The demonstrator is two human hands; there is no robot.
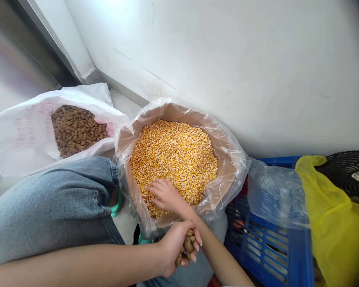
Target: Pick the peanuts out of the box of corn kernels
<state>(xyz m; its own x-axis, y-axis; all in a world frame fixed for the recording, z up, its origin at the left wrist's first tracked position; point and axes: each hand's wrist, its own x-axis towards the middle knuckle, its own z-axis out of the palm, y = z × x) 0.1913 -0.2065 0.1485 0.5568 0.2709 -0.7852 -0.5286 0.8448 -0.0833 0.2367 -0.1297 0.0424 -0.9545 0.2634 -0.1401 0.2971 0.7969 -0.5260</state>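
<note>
Cradling peanuts in the curled left hand, presumably to stop spills; resting the right hand, loosely spread, on corn around seven o'clock.

At 3 o'clock, the view's edge cuts off the black grille; at 6, your left hand partly hides peanuts.

The person's got washed blue jeans on, paler over the thigh and darker lower down, where a stitched seam runs along the leg. The denim bunches into soft creases near the knee. Both forearms are bare and slender. The left hand is slim, its nails reaching a little past the tips; the right hand is bare too.
</note>
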